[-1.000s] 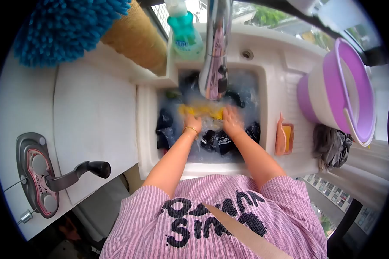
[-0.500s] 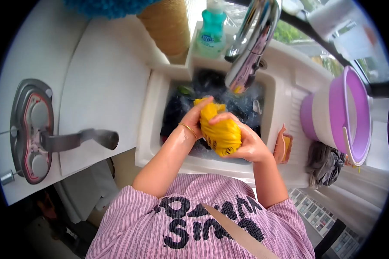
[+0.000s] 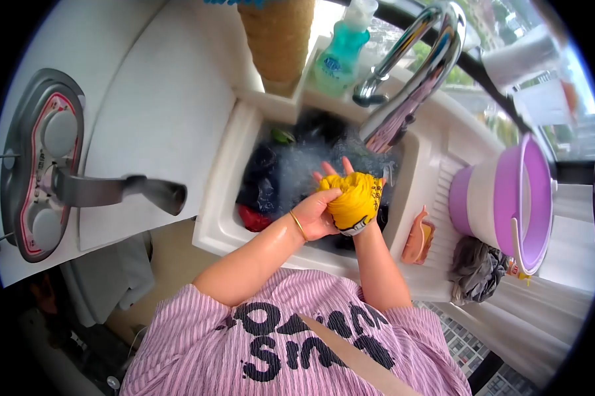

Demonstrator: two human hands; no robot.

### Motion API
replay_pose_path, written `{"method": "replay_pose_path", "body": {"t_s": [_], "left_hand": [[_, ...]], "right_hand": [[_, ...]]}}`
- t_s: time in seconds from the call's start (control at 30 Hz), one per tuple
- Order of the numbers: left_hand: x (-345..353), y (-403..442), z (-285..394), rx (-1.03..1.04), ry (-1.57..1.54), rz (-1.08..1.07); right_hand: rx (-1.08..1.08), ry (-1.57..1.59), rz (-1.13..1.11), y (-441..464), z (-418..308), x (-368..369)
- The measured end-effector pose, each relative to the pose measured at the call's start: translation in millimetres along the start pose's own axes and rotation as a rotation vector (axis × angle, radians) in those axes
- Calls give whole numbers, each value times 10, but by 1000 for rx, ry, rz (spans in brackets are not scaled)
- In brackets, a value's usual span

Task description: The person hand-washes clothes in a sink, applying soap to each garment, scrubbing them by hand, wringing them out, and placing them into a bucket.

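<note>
A bunched yellow cloth (image 3: 352,201) with dark print is held between my two hands above the sink water. My left hand (image 3: 316,214) grips its left side, thumb on top, with a gold bracelet at the wrist. Behind the cloth is my right hand (image 3: 347,166); its fingertips stick out beyond the far edge, and the palm is hidden under the fabric. Dark wet clothes (image 3: 264,175) lie in the cloudy water of the white sink (image 3: 211,228). A red piece (image 3: 252,218) shows at the sink's left near corner.
The chrome faucet (image 3: 436,72) arches over the sink beside a green soap bottle (image 3: 340,59). At the right are a pink soap dish (image 3: 416,239), a purple and white bucket (image 3: 495,198) and a grey cloth (image 3: 476,267). A metal handle fixture (image 3: 53,165) is at the left.
The yellow cloth came up out of the water between my hands, then turned and moved slightly right. My right hand has gone from its right side to behind it. The view has shifted.
</note>
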State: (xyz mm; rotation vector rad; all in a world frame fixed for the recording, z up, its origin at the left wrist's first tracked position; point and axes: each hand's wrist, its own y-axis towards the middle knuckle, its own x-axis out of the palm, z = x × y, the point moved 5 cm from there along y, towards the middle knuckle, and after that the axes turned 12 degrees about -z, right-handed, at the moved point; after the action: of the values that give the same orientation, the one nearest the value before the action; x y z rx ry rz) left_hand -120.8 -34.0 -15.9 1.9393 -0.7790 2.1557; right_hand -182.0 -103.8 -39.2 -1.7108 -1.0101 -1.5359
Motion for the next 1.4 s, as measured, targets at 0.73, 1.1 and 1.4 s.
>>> {"method": "replay_pose_path", "body": {"t_s": [0.73, 1.1, 1.4], "left_hand": [[5, 178, 630, 837, 516, 460], [734, -80, 504, 1146, 2010, 180], [449, -55, -55, 1016, 2345, -281]], "right_hand": [[-366, -458, 356, 103, -352, 141], [68, -668, 261, 317, -104, -583], [910, -865, 334, 405, -61, -59]]}}
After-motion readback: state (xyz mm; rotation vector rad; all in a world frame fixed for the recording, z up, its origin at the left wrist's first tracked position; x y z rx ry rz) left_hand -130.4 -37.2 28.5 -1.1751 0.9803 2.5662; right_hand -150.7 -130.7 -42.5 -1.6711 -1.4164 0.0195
